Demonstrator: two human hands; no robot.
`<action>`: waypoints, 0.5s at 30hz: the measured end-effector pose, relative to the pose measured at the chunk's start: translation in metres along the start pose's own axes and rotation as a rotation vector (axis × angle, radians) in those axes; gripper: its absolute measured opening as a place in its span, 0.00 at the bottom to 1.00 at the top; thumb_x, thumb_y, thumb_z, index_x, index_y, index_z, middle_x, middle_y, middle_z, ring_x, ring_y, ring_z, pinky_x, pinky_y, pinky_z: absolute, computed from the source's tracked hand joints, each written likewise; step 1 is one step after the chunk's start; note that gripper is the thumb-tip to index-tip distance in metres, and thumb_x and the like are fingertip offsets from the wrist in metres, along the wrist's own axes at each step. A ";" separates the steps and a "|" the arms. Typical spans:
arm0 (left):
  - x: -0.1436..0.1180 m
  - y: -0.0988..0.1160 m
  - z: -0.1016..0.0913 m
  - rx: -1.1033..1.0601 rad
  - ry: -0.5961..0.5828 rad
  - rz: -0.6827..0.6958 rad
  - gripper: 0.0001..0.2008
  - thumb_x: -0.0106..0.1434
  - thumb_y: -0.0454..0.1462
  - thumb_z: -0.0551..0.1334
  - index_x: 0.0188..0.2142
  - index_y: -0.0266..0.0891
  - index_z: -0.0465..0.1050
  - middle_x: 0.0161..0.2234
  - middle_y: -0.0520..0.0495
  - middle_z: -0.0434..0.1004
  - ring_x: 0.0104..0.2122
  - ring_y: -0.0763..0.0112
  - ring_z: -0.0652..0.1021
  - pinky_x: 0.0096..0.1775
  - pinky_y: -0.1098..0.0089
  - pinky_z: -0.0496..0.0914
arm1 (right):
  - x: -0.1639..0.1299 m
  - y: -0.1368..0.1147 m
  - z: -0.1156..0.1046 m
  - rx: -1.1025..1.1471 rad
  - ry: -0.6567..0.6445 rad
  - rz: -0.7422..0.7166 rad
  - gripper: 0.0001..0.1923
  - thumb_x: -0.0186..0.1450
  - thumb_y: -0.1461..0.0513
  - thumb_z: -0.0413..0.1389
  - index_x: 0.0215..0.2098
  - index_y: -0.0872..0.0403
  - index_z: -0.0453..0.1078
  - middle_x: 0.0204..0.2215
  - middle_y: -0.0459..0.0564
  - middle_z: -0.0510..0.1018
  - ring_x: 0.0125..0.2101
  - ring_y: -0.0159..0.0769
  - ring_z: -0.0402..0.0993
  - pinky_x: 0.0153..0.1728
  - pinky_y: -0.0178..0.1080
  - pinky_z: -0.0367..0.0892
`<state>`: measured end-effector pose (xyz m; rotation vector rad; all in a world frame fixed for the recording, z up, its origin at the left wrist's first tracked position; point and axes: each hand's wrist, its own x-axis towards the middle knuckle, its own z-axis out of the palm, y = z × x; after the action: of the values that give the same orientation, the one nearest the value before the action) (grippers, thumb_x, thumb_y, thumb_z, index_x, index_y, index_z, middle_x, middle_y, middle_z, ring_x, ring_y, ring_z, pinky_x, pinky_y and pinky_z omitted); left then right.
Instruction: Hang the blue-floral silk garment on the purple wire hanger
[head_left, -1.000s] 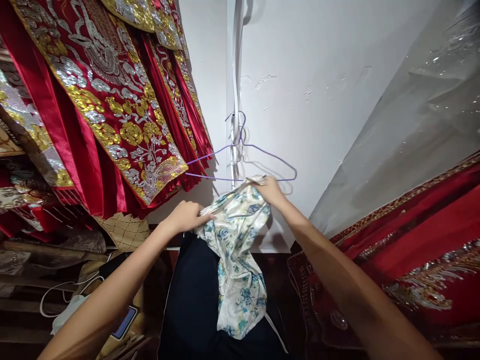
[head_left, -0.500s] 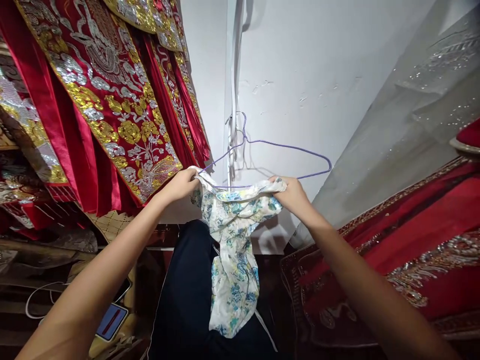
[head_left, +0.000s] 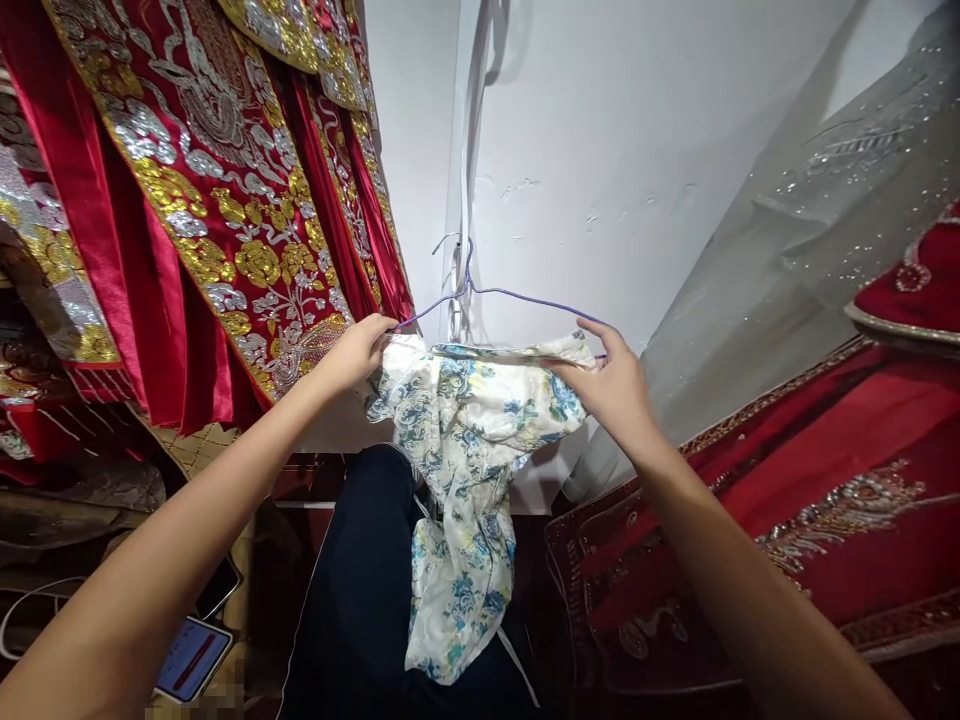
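so the floral garment (head_left: 465,440) is up at the purple wire hanger (head_left: 517,297), which hangs by its hook against the white wall (head_left: 600,150); the top edge of the cloth is stretched out flat, running left to right along the hanger's lower bar, and the rest just drops straight down from there, so the long axis is basically vertical with the tail end pointing at the floor; left hand (head_left: 356,350) has a closed grip, pinching the left corner of the fabric right where the hanger's left arm ends; right hand (head_left: 611,385) holds the right end of that top edge, thumb under and fingers loosely curled, index finger sticking up toward the wire; below the cloth there's something dark, navy-ish (head_left: 360,590); red embroidered robes (head_left: 225,210) with gold and silver flowers hang at the left, more red embroidered fabric (head_left: 825,500) at the right; a phone (head_left: 191,658) sits lit up at bottom left; nothing here that counts as a container as far as i can see
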<state>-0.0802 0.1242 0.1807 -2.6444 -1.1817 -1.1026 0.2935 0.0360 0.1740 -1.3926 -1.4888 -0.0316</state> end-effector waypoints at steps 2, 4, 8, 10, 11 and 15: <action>0.000 0.002 0.001 0.032 0.005 -0.007 0.18 0.67 0.32 0.51 0.53 0.35 0.73 0.46 0.38 0.73 0.45 0.59 0.75 0.51 0.60 0.71 | -0.003 0.003 -0.003 -0.025 0.015 0.023 0.44 0.56 0.47 0.66 0.64 0.56 0.63 0.34 0.57 0.79 0.31 0.47 0.76 0.32 0.45 0.70; 0.000 0.003 0.000 0.041 0.006 -0.016 0.18 0.68 0.32 0.51 0.53 0.35 0.73 0.46 0.38 0.71 0.45 0.59 0.75 0.50 0.60 0.71 | -0.005 0.004 -0.005 -0.064 0.020 0.012 0.47 0.56 0.46 0.66 0.67 0.57 0.59 0.34 0.58 0.79 0.30 0.47 0.75 0.29 0.43 0.67; -0.002 -0.001 -0.004 0.018 0.049 -0.012 0.17 0.69 0.34 0.52 0.52 0.37 0.74 0.46 0.39 0.70 0.47 0.59 0.74 0.52 0.59 0.70 | 0.000 0.005 -0.010 -0.072 -0.092 0.018 0.34 0.59 0.46 0.63 0.56 0.57 0.73 0.29 0.54 0.79 0.27 0.43 0.72 0.26 0.41 0.63; -0.002 -0.003 -0.008 0.025 0.122 -0.037 0.16 0.70 0.36 0.53 0.50 0.39 0.76 0.47 0.39 0.71 0.48 0.58 0.74 0.52 0.59 0.70 | 0.004 0.004 -0.016 0.011 -0.173 0.072 0.26 0.61 0.44 0.60 0.44 0.57 0.79 0.20 0.48 0.73 0.20 0.37 0.67 0.22 0.38 0.58; -0.001 -0.003 -0.010 0.031 0.151 -0.056 0.15 0.70 0.38 0.54 0.49 0.39 0.76 0.47 0.39 0.73 0.48 0.57 0.74 0.52 0.58 0.70 | 0.006 0.003 -0.021 0.060 -0.212 0.092 0.24 0.62 0.44 0.60 0.39 0.56 0.80 0.16 0.46 0.70 0.18 0.36 0.64 0.20 0.37 0.56; 0.017 0.010 -0.016 0.016 0.162 -0.116 0.14 0.70 0.40 0.55 0.49 0.40 0.75 0.44 0.42 0.79 0.43 0.58 0.77 0.47 0.60 0.71 | 0.015 -0.003 -0.037 0.267 -0.393 0.128 0.20 0.55 0.45 0.67 0.30 0.53 0.79 0.14 0.46 0.70 0.18 0.38 0.68 0.18 0.38 0.59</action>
<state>-0.0754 0.1226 0.2059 -2.4478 -1.3178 -1.2915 0.3185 0.0225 0.2030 -1.3185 -1.6461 0.5299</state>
